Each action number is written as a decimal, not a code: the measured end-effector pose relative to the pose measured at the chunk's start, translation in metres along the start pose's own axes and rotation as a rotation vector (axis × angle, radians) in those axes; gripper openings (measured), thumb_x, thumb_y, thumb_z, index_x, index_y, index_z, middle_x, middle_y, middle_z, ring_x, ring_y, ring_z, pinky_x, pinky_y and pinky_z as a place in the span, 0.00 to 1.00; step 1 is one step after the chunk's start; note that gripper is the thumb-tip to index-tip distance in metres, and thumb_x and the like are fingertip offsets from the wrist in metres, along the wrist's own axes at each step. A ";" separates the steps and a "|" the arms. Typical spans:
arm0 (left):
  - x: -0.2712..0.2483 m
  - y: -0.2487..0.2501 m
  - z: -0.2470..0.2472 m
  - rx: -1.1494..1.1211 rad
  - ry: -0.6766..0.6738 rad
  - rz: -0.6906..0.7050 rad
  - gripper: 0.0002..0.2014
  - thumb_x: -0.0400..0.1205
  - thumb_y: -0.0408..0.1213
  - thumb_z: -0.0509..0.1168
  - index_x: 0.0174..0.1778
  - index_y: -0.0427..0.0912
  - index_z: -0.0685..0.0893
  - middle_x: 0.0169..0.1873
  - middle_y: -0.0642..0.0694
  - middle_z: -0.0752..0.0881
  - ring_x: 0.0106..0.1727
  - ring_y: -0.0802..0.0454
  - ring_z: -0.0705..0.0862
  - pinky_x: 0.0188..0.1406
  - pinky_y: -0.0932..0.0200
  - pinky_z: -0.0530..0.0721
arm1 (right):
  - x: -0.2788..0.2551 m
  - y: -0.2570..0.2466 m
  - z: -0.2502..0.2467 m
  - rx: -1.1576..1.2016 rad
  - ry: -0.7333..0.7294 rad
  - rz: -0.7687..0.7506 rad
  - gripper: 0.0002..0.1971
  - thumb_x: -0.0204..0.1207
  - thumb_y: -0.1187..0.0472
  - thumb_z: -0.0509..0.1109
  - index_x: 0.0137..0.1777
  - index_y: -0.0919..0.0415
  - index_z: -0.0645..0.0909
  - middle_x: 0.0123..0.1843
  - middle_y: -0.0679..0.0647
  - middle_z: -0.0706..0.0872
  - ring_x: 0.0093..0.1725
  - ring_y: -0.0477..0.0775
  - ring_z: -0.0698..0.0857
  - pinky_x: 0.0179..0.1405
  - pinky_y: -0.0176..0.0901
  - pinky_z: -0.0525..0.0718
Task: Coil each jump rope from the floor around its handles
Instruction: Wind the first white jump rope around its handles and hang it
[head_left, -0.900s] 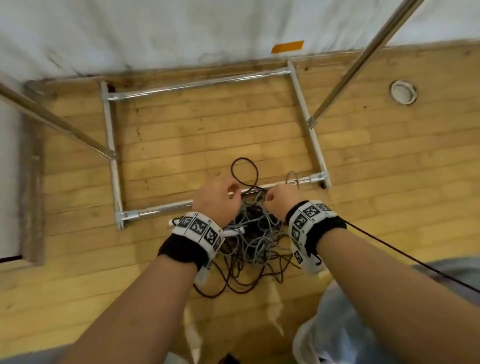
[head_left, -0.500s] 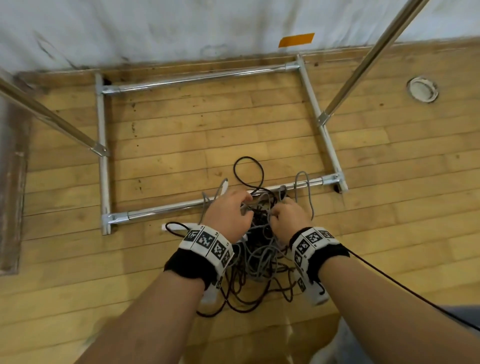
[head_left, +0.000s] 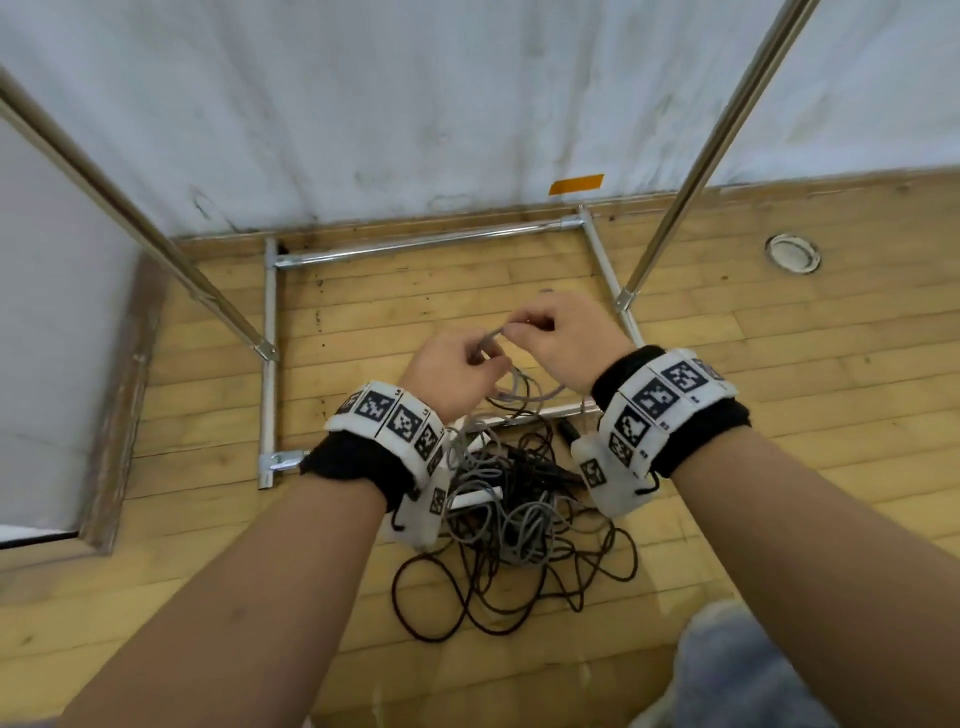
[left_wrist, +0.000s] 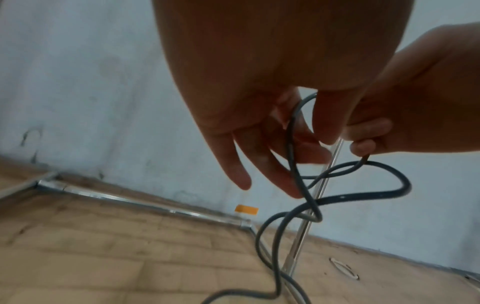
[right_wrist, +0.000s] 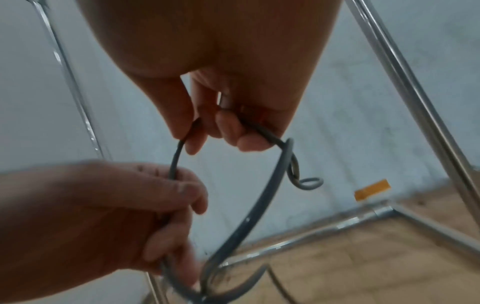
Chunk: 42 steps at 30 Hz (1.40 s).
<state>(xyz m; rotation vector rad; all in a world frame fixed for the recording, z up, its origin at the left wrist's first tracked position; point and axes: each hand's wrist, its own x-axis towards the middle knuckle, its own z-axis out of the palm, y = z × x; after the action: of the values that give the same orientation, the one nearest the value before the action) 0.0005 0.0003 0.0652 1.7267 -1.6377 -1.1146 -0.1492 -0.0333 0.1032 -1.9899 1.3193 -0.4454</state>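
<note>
A strand of the grey jump rope (head_left: 524, 387) is held up above the floor between two hands. It is pinched by the left hand (head_left: 457, 371), with thumb and fingers closed on it, and by the right hand (head_left: 563, 338), whose curled fingers are clamped on the same strand a little higher. In the wrist views the grey strand is seen twisted into small loops just below the fingers, so a kink or knot appears to be under attention.

The task seems to be at an early stage. Nothing is seen wound round any handle. Most of the grey rope and all of a dark jump rope (head_left: 467, 608) are left in one tangled heap on the floor beneath the wrists, with a white handle (head_left: 475, 500) and a black handle (head_left: 540, 467) lying inside it. Untangling, then coiling each rope, is judged to remain.

The floor (head_left: 779, 467) is of pale wooden boards. The heap lies against the near bar of a rectangular metal frame (head_left: 267, 364) set on the floor, from which slanted poles rise. A scuffed white wall (head_left: 415, 104) is met at the far edge of the floor, marked by orange tape (head_left: 575, 184). A round fitting (head_left: 794, 253) is set into the boards to the right.
</note>
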 end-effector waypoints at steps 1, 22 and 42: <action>-0.006 0.008 -0.008 0.016 0.001 0.007 0.07 0.78 0.41 0.68 0.34 0.54 0.80 0.31 0.46 0.88 0.33 0.55 0.87 0.34 0.58 0.79 | -0.004 -0.011 -0.009 -0.007 0.002 -0.015 0.08 0.79 0.58 0.66 0.41 0.51 0.85 0.27 0.39 0.77 0.30 0.37 0.74 0.30 0.28 0.68; -0.117 0.103 -0.064 -0.007 0.012 -0.002 0.05 0.79 0.35 0.67 0.41 0.51 0.85 0.44 0.50 0.88 0.48 0.52 0.84 0.49 0.54 0.81 | -0.085 -0.172 -0.084 0.313 0.173 -0.155 0.09 0.79 0.66 0.65 0.40 0.59 0.84 0.26 0.47 0.80 0.26 0.45 0.80 0.32 0.34 0.83; -0.148 0.163 -0.114 -0.750 0.138 0.168 0.17 0.89 0.41 0.52 0.38 0.39 0.78 0.26 0.45 0.83 0.38 0.45 0.89 0.41 0.53 0.87 | -0.129 -0.152 -0.075 0.011 0.002 0.004 0.30 0.71 0.43 0.72 0.70 0.56 0.73 0.65 0.48 0.78 0.63 0.50 0.78 0.63 0.48 0.76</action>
<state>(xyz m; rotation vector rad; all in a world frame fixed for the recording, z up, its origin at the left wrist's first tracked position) 0.0129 0.1014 0.2915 1.1233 -1.0510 -1.2742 -0.1498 0.0922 0.2751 -1.9776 1.3192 -0.4519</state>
